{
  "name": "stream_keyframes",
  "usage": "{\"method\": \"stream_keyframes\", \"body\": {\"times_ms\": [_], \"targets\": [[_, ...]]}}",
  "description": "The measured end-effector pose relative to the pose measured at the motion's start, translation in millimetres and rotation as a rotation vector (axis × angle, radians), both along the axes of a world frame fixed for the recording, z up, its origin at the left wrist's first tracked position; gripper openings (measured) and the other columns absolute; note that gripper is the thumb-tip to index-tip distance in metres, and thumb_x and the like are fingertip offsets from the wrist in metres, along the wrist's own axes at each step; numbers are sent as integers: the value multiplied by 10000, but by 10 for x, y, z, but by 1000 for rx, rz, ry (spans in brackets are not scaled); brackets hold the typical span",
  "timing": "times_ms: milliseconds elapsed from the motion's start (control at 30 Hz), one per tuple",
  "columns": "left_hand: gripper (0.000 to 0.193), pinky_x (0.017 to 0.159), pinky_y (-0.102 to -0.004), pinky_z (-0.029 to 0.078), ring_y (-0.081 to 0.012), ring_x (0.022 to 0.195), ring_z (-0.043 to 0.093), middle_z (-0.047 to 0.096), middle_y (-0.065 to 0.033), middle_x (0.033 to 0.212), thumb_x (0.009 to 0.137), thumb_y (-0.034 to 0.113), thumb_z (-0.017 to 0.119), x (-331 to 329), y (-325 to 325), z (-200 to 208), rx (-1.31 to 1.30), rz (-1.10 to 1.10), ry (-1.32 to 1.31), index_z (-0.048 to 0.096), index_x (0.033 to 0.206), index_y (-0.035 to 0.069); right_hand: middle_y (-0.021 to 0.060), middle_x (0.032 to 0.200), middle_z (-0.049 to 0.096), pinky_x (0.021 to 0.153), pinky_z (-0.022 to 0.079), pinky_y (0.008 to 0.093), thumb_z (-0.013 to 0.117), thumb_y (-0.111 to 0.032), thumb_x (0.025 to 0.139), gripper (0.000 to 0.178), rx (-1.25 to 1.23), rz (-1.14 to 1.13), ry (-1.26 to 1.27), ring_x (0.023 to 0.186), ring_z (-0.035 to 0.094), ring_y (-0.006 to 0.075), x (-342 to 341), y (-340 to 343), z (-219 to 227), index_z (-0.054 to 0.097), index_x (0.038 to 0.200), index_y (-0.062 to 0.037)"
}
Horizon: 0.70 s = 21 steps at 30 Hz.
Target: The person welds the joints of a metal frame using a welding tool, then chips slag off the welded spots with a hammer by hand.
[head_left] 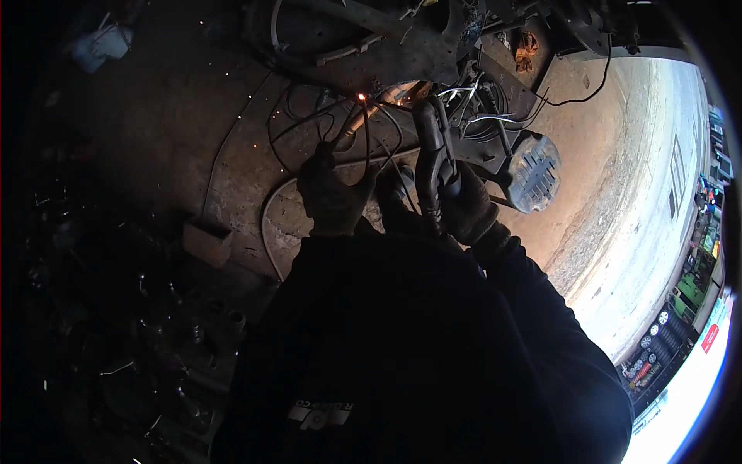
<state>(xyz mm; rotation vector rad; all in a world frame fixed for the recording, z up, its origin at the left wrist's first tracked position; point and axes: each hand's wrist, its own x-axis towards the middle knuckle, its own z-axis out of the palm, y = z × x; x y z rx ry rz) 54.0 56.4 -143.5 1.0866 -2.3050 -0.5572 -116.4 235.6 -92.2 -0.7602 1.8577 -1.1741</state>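
Observation:
My left hand (334, 193), in a dark work glove, has its thumb and fingers parted in a U. The lower end of a thin dark rod (366, 139) comes down near its thumb; I cannot tell whether the hand touches it. A bright orange glow (361, 97) sits at the rod's upper end, with small sparks around. Beside the rod slants an orange-lit tube (359, 121), its lower end near my left fingertips. My right hand (468, 207), also gloved, is closed around the handle of a dark metal clamp-like tool (430, 143) with a rounded top.
A large dark metal assembly (371, 42) spans the top. Loose wires (483, 116) and a ribbed metal pedal-like plate (533, 172) lie to its right. A hose (267, 220) curves over the floor. At left are a small box (207, 241) and cluttered parts; daylit ground lies right.

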Motion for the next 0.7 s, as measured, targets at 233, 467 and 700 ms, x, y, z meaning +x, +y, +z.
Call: {"method": "stream_keyframes", "body": {"times_ms": [233,467,700], "targets": [[962,903,-466,489,-275,1040,605,627,-85,1063,680,403,963,-27,-4,84,132,3,-75,483,1443,69,117,1218,635,939,534,394,561,-209,1029,402,5,-25,-27,1104,633,259,-7,12,-13,537,1396,-47],[841,891,-446,526,-290,959,657,672,-86,1064,698,390,946,-62,-60,54,90,16,-10,537,1364,82,109,1203,642,939,534,388,532,-208,1047,383,9,-38,-47,1088,634,249,6,-4,-23,543,1395,-49],[697,864,-420,569,-307,983,702,698,-110,1113,721,447,884,-138,-100,270,72,2,90,610,1259,97,101,1189,649,940,535,382,502,-208,1065,367,13,-66,-71,1073,636,239,9,-6,-35,550,1394,-51]]}}
